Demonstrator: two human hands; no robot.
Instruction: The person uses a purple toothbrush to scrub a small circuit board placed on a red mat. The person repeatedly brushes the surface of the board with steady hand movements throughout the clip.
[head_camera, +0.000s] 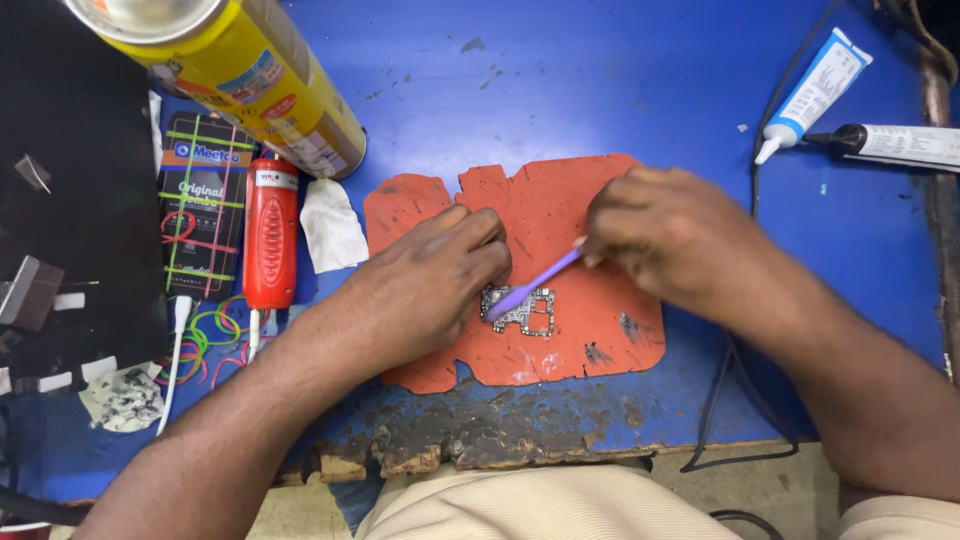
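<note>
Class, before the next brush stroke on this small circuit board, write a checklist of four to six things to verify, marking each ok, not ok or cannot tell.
1. Circuit board lies on the orange mat: ok.
2. Left hand steadies the board's left edge: ok.
3. Right hand grips the purple brush: ok.
4. Brush tip touches the board: ok.
5. Board fully clean: cannot tell, too small.
6. Blue table edge near the person is sound: not ok, worn and crumbled.
</note>
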